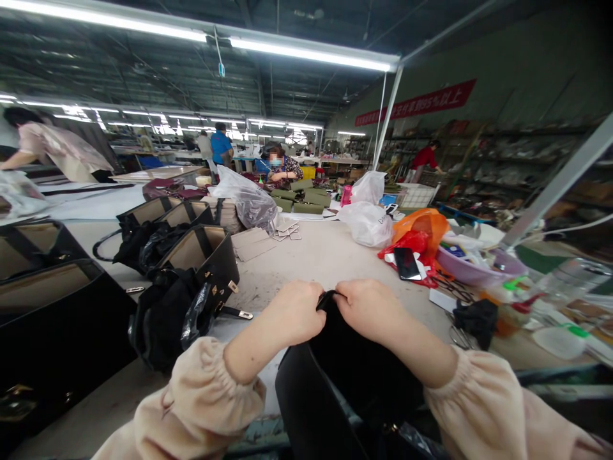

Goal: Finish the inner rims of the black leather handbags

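A black handbag point(306, 390) stands close in front of me at the table's near edge, its dark inside facing up. My left hand point(301, 310) pinches the far rim of this bag from the left. Right beside it, my right hand point(361, 306) grips the same rim from the other side, thumb tucked inward. Both hands are closed, with a short stretch of folded black edge showing between them. The fingertips on the far side are hidden. Some gold-coloured metal shows low in the bag, near the bottom of the picture.
More black handbags point(211, 255) with tan insides stand on the left. Flat beige pieces point(253, 244) lie beyond. To the right are a phone point(407, 263), an orange plastic bag point(421, 223), a purple basin point(467, 265), scissors point(460, 335) and a clear bottle point(582, 278). Several people work farther back.
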Available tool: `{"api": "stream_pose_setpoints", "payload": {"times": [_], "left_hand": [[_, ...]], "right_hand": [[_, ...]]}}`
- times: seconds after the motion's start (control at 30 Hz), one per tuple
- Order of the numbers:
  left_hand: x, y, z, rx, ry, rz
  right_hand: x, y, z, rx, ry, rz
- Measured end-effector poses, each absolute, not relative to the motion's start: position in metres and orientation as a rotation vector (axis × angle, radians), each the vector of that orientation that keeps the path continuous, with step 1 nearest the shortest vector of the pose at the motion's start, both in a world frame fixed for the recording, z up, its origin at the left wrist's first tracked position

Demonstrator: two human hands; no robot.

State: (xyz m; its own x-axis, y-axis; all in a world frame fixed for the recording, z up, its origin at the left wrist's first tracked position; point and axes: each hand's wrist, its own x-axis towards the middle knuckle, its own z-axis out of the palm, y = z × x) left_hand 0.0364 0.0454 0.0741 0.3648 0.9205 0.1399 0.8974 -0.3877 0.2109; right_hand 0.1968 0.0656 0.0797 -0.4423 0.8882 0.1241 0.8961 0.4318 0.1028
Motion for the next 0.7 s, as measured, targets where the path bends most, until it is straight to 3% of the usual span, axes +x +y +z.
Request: {"api": "stream_pose_setpoints", "payload": {"times": [0.23,0.7], "left_hand": [[0.012,0.063,0.091,2.530,1.354,0.270],[0.035,0.070,0.077,2.641,1.684,0.219]], "right_hand": [[0.187,0.069,0.095,-1.618,-2.687,-0.135],[0.209,0.080,0.072,-1.607,-2.461,0.038]]}}
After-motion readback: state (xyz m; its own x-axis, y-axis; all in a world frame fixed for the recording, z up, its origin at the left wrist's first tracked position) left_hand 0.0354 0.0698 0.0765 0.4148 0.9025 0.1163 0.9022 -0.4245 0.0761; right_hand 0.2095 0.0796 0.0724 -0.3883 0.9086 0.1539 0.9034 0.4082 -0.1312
